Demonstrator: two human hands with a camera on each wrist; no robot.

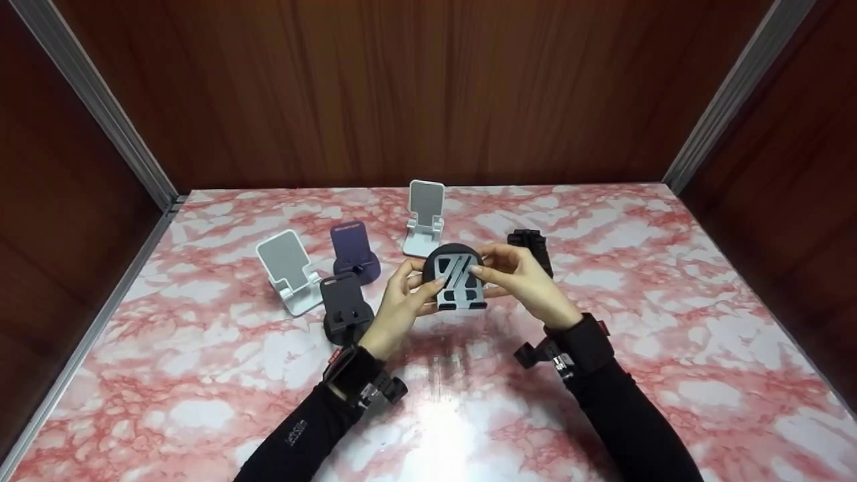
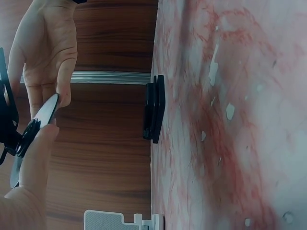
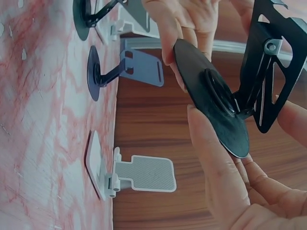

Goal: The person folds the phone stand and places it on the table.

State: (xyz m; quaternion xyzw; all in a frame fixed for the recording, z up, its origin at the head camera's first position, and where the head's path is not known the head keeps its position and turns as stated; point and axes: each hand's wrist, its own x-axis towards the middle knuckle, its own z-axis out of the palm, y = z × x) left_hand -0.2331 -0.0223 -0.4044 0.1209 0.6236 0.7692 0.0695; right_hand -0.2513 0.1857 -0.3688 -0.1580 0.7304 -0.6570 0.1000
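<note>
Both hands hold a phone stand (image 1: pixel 460 281) up in front, over the marbled table. It has a round dark base and a slotted support plate, which stands out at an angle from the base in the right wrist view. My left hand (image 1: pixel 406 294) grips it at its left side, thumb on the slotted plate. On the other side my right hand (image 1: pixel 519 274) pinches it, with the thumb on the plate's upper right and fingers behind. Up close, the right hand's fingers (image 3: pixel 218 167) lie along the edge of the round base (image 3: pixel 206 91).
Left of the hands stand a white phone stand (image 1: pixel 284 258), a purple one (image 1: pixel 351 242) and a black one (image 1: pixel 343 301). Another white stand (image 1: pixel 426 204) is behind, and a folded black item (image 1: pixel 535 241) lies beyond the right hand. Wooden panels (image 1: pixel 415 94) enclose the table (image 1: pixel 221 375).
</note>
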